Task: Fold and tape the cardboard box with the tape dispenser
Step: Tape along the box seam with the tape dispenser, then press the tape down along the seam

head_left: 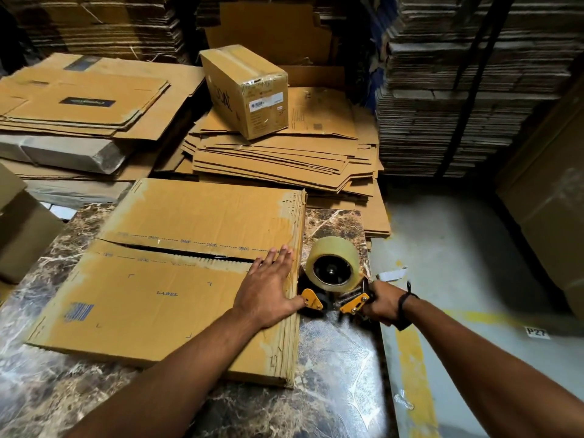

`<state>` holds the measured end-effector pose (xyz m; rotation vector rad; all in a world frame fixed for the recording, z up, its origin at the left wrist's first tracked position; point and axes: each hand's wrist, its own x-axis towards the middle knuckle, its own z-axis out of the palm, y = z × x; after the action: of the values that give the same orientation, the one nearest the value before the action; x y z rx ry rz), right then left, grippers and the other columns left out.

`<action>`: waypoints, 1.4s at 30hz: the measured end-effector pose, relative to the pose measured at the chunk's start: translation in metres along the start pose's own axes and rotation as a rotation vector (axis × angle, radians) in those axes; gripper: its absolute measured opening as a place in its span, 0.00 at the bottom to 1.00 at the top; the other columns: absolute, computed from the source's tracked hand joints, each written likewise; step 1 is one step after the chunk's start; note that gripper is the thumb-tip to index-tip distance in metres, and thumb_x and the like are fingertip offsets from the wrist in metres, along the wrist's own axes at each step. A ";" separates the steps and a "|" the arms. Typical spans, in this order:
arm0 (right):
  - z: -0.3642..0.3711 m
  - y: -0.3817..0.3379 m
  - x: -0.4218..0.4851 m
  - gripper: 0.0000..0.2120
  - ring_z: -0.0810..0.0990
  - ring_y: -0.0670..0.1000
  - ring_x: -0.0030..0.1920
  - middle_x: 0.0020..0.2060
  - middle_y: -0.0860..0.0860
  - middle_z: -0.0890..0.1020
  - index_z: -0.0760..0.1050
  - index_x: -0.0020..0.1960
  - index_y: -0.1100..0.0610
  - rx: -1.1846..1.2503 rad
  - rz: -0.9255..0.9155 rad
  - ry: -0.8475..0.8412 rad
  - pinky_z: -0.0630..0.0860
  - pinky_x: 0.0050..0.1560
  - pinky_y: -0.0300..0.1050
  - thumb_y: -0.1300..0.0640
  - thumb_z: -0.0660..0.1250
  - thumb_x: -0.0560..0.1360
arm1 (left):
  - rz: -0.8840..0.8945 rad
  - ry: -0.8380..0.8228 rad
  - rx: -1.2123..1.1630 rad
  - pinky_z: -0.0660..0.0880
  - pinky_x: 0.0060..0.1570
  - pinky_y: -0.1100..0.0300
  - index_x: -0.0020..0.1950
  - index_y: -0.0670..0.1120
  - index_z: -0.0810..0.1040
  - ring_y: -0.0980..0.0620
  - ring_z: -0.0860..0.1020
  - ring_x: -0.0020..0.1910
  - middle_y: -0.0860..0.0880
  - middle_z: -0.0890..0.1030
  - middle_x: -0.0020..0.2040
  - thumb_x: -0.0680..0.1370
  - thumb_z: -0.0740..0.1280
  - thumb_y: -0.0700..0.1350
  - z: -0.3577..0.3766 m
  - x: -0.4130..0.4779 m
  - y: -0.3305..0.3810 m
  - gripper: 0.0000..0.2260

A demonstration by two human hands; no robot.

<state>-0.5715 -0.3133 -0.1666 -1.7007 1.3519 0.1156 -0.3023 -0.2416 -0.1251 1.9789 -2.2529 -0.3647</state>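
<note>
A flat-topped cardboard box (177,279) lies on the marble table (331,374), its two top flaps folded down with a dark gap along the seam. My left hand (268,289) presses flat on the nearer flap at the box's right edge, fingers straight. Just right of the box stands the tape dispenser (333,273), orange and black, carrying a roll of clear tape. My right hand (380,303) grips its handle, and its front end sits against the box's right side near the seam.
A small taped box (246,90) sits on a stack of flattened cartons (284,159) behind the table. More flat cartons (82,99) lie at the back left, tall bundles (467,90) at the right. Grey floor with a yellow line (417,374) runs on the right.
</note>
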 end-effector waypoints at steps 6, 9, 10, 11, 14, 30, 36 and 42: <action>0.023 0.036 -0.003 0.10 0.68 0.54 0.21 0.21 0.57 0.70 0.69 0.29 0.65 0.547 0.124 -0.157 0.69 0.31 0.47 0.65 0.66 0.67 | -0.001 -0.017 0.044 0.41 0.72 0.53 0.76 0.50 0.39 0.53 0.42 0.75 0.53 0.40 0.75 0.68 0.52 0.68 -0.006 0.001 0.002 0.43; 0.029 0.027 0.001 0.13 0.65 0.53 0.23 0.22 0.55 0.67 0.64 0.28 0.61 0.794 0.199 -0.227 0.64 0.29 0.43 0.62 0.62 0.70 | 0.010 -0.027 0.071 0.42 0.73 0.52 0.76 0.50 0.39 0.52 0.42 0.75 0.52 0.40 0.76 0.71 0.57 0.64 -0.012 -0.003 -0.006 0.41; 0.032 0.025 0.004 0.14 0.64 0.53 0.23 0.22 0.55 0.66 0.63 0.28 0.60 0.853 0.220 -0.243 0.63 0.29 0.43 0.61 0.60 0.72 | 0.011 -0.025 0.078 0.43 0.73 0.52 0.76 0.50 0.39 0.53 0.42 0.75 0.53 0.40 0.76 0.72 0.58 0.63 -0.013 -0.006 -0.009 0.41; 0.036 0.023 0.008 0.15 0.64 0.52 0.23 0.22 0.54 0.65 0.63 0.28 0.59 0.908 0.237 -0.254 0.63 0.28 0.42 0.60 0.60 0.72 | 0.014 -0.024 0.082 0.42 0.73 0.52 0.76 0.51 0.39 0.53 0.42 0.75 0.53 0.40 0.76 0.72 0.58 0.63 -0.015 -0.009 -0.012 0.41; 0.051 0.021 0.021 0.14 0.64 0.51 0.24 0.24 0.52 0.65 0.63 0.29 0.57 1.076 0.246 -0.297 0.63 0.27 0.43 0.58 0.61 0.71 | 0.024 -0.023 0.090 0.39 0.71 0.54 0.76 0.51 0.39 0.53 0.41 0.75 0.54 0.39 0.75 0.73 0.58 0.64 -0.015 -0.014 -0.018 0.40; 0.028 -0.078 -0.022 0.18 0.80 0.58 0.53 0.52 0.56 0.82 0.76 0.55 0.56 -0.385 0.376 0.541 0.76 0.46 0.48 0.43 0.66 0.74 | 0.058 -0.046 0.026 0.42 0.71 0.54 0.75 0.55 0.41 0.56 0.45 0.74 0.56 0.42 0.75 0.77 0.45 0.66 -0.018 -0.013 -0.025 0.31; 0.082 -0.158 -0.012 0.25 0.60 0.49 0.73 0.74 0.53 0.63 0.57 0.76 0.56 0.700 -0.275 0.385 0.56 0.70 0.39 0.46 0.48 0.82 | 0.123 -0.086 0.010 0.44 0.72 0.56 0.74 0.56 0.39 0.56 0.44 0.75 0.57 0.41 0.74 0.82 0.47 0.56 -0.021 -0.011 -0.037 0.24; 0.136 -0.141 -0.014 0.52 0.48 0.40 0.72 0.73 0.40 0.50 0.42 0.76 0.44 0.639 -0.296 0.321 0.46 0.69 0.36 0.18 0.38 0.59 | 0.132 -0.080 0.028 0.40 0.70 0.57 0.72 0.56 0.36 0.56 0.42 0.74 0.56 0.39 0.74 0.82 0.46 0.55 -0.017 -0.010 -0.039 0.23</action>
<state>-0.4026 -0.2135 -0.1521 -1.3711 1.1684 -0.7133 -0.2591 -0.2381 -0.1177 1.8465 -2.4350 -0.4072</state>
